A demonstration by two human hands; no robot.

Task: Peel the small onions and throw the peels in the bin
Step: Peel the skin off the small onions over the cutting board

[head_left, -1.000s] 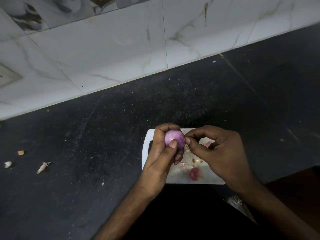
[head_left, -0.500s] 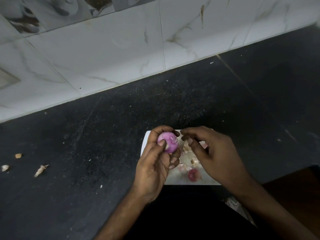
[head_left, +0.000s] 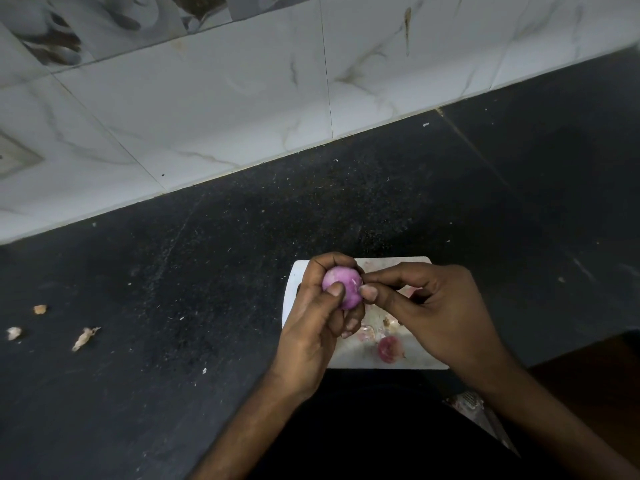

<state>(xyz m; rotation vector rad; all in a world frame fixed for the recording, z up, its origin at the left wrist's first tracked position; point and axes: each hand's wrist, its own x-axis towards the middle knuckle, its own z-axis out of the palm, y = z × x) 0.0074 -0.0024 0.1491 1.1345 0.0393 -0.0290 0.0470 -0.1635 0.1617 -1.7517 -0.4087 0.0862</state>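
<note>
Peeling step: left hand (head_left: 313, 327) grips onion (head_left: 343, 286) over cutting board (head_left: 294, 282); right hand (head_left: 440, 313) pinches at its skin. Next, probably strip that flake, drop it with peels (head_left: 375, 332).

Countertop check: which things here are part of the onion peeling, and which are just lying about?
Part of the job:
- onion, gripped by left hand
- right hand, pinching at its skin
- white cutting board
- second onion and loose peels on the board

Lying about:
- three pale scraps on the dark counter, far left
- tiled wall
</note>
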